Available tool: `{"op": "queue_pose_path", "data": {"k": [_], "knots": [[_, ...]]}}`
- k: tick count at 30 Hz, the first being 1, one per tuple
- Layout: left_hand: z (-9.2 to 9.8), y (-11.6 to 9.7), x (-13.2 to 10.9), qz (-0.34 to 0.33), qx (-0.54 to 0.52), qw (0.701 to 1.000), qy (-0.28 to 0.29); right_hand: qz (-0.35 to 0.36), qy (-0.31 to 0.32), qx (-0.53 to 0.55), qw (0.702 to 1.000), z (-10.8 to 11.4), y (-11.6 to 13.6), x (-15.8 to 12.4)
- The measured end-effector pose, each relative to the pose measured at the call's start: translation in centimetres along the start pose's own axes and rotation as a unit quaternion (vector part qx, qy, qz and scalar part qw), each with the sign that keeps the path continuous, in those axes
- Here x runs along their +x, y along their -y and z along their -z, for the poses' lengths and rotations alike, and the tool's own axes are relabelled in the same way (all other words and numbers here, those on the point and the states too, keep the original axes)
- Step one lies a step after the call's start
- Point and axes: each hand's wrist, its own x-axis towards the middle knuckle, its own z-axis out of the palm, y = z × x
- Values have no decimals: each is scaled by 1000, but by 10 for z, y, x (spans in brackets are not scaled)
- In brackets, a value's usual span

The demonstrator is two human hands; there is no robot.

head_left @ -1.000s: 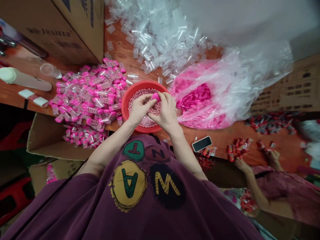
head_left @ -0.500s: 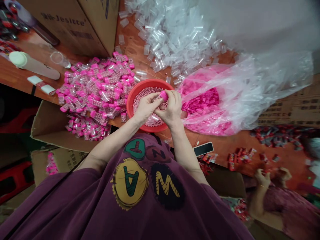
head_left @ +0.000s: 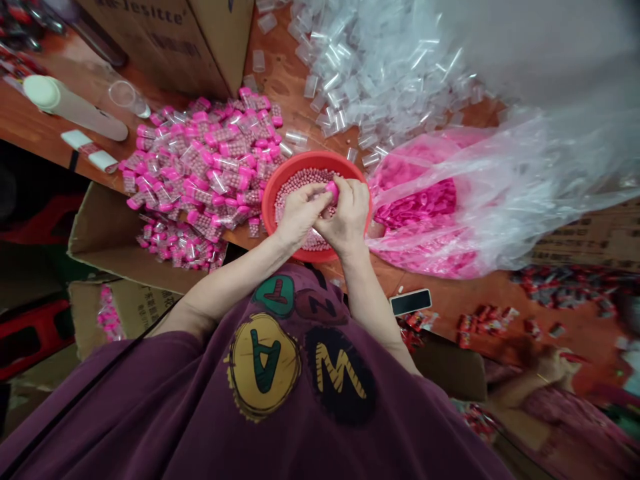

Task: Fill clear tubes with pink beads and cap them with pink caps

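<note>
My left hand [head_left: 299,217] and my right hand [head_left: 347,217] meet over a red bowl [head_left: 287,173] full of small pink beads. Between their fingertips they pinch a small tube with a pink cap [head_left: 332,192]; the tube's clear body is mostly hidden by my fingers. Both hands are closed on it. To the left of the bowl lies a heap of filled pink-capped tubes [head_left: 200,170]. Behind the bowl is a pile of empty clear tubes [head_left: 370,73]. To the right a clear plastic bag of pink caps [head_left: 425,207] lies open.
Cardboard boxes [head_left: 175,40] stand at the back left, another open box [head_left: 105,247] sits below the table edge. A phone [head_left: 411,302] lies near my right elbow. Another person's hand [head_left: 547,365] works at red packets [head_left: 480,320] on the right. A white bottle [head_left: 70,107] lies far left.
My hands stay together on the capped tube over the bowl. The view has shifted, so everything sits a little more to the right. The other person's hand has drawn back lower.
</note>
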Motion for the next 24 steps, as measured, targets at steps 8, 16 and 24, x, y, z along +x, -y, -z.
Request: {"op": "queue_pose_path", "data": {"k": [8,16,24], "knots": [[13,10,9,44,8,998,46,-55,7,40,998,-11,-5,-19],[184,-33,118,-266,236,921,-160,-208,157,124,958,-72,-56,-50],[190,-8,97,-373,483,779,-146,-229,268,-35,935,-131,-12,-22]]}}
